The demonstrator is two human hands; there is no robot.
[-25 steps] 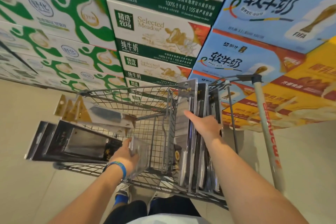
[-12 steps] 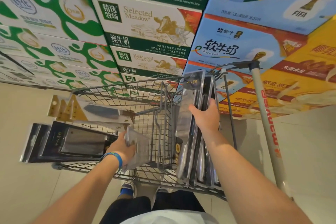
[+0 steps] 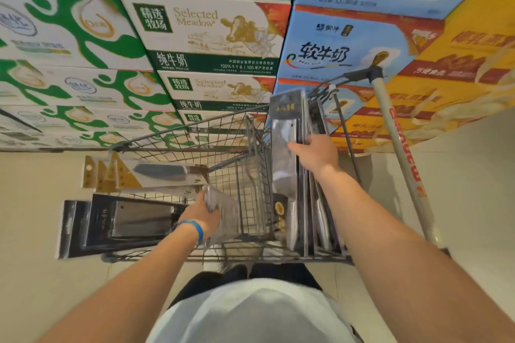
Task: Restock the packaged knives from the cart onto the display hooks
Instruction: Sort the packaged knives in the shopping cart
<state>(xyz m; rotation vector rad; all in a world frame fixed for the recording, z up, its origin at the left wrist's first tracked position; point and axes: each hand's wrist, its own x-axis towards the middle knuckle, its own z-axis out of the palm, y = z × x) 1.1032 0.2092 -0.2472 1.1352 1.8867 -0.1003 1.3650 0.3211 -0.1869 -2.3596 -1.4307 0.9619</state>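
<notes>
Knife packs (image 3: 287, 125) stand upright along the right side of the cart (image 3: 195, 131), hang-tabs up, ready to lift straight out. My right grip (image 3: 317, 153) curls round the edge of the front ones, probably to pull them free. My left grip (image 3: 203, 213) clutches a fanned bundle (image 3: 125, 220) of packs by the handle ends, jutting left past the cart's rim. Display hooks are not in view; milk cartons (image 3: 206, 28) fill the wall ahead.

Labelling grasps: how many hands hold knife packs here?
2. The left hand grips a fanned bunch of packs over the cart's left side; the right hand grips an upright pack at its right side. None seems hidden.
</notes>
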